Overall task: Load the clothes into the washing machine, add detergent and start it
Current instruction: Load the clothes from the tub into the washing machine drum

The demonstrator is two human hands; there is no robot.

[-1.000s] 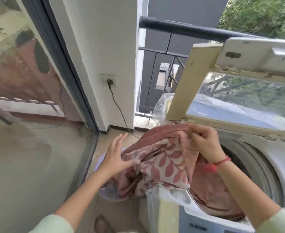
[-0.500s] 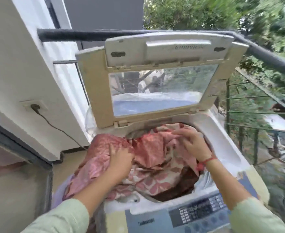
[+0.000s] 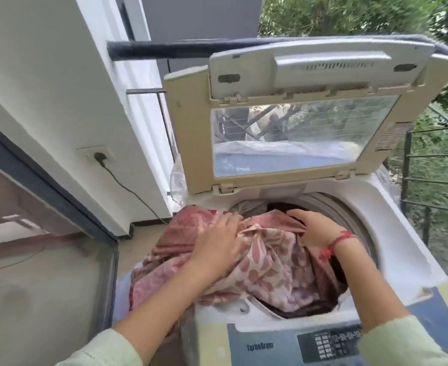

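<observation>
The pink leaf-patterned cloth lies bunched across the mouth of the washing machine. Its right part sinks into the drum, over darker laundry, and its left part spills over the machine's left edge and hangs down outside.

The left hand rests palm down on the heap near that edge, its fingers nearly straight and slightly spread, pressing on the fabric. The right hand sits further in, over the drum. Its thumb points left and its fingers bend down into a fold where their tips are hidden, so I cannot tell whether they grip the cloth. A red thread bracelet circles that wrist.

Behind the hands the lid stands raised, with its clear window facing the camera. The control panel runs along the near edge. On the left wall a plug sits in a socket.
</observation>
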